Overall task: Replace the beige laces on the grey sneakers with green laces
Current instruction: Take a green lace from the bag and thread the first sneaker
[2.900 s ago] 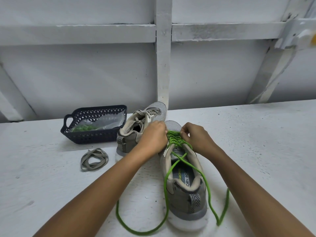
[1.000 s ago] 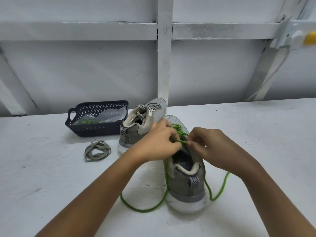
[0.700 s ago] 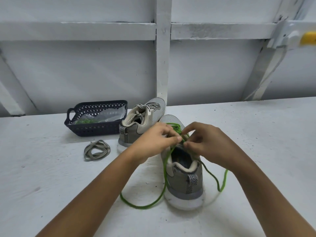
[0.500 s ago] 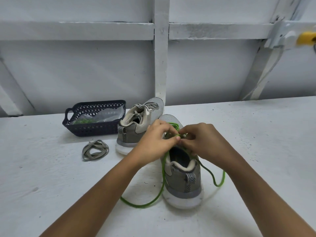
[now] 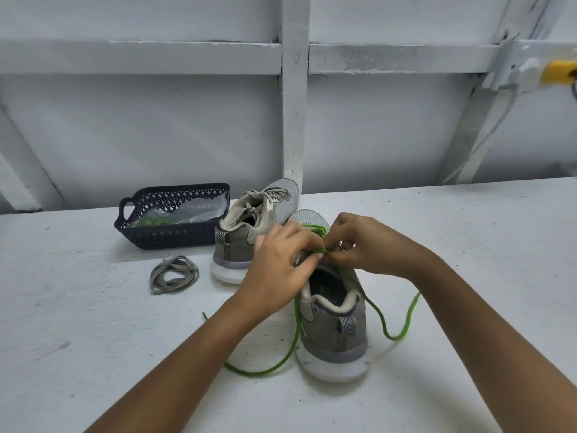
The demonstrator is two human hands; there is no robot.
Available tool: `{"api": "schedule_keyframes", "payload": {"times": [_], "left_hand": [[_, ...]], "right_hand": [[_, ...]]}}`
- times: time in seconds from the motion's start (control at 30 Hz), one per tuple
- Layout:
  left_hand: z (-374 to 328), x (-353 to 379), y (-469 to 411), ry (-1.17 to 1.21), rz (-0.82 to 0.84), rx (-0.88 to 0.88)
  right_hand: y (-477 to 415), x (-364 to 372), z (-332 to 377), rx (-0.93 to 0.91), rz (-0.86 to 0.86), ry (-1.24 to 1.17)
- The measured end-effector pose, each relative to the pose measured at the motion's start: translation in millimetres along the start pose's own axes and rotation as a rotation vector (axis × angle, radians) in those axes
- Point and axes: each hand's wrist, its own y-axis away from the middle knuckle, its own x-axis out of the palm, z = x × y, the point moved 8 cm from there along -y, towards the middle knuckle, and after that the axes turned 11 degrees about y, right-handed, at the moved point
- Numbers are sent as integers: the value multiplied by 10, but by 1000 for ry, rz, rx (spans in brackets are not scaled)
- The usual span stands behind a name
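A grey sneaker (image 5: 335,332) stands heel toward me on the white table, threaded with a green lace (image 5: 292,348) whose two ends trail down either side onto the table. My left hand (image 5: 281,267) and my right hand (image 5: 371,245) meet over its top eyelets, each pinching the green lace. The lacing under my fingers is hidden. A second grey sneaker (image 5: 249,235) with its beige lace still in stands behind and to the left.
A coil of removed beige lace (image 5: 174,274) lies on the table left of the shoes. A dark blue basket (image 5: 168,237) behind it holds a plastic bag with green lace (image 5: 153,220). A white wall with beams rises at the table's back.
The trailing green ends have grown shorter as the lace was drawn up through the eyelets. My hands have moved from the mid lacing toward the top eyelets.
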Motion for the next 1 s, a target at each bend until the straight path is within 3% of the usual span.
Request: {"api": "schedule_keyframes", "payload": {"times": [0.17,0.3,0.47,0.57,0.63,0.7,0.83,0.9,0.93,1.0], "left_hand": [[8,-11,7,-38,-5,47],[7,-10,12,-54,5,69],[-2,-25,3,-47,-5,82],[16,-25,-8,-51,-9,73],[40,-32,-16,-42,-19,57],[62,-32,-18,-16,-19,35],[61,-17,-12,25,-2,9],[60,-22,-14,27,0,-3],[61,-17,-17,29,6,-11],[63,-11,-17,25,21,-20]], "right_hand": [[-59,-17,-95,57,156,-220],[-79,-65,-138,74,219,-232],[-104,-188,-94,29,128,105],[-117,-292,-52,73,-75,338],[-114,-301,-94,131,-182,351],[-122,-251,-189,197,-238,128],[-43,-175,-385,370,-333,-674],[-31,-114,-403,373,-330,-934],[-25,-104,-436,364,-347,-939],[0,-172,-512,339,-442,-701]]}}
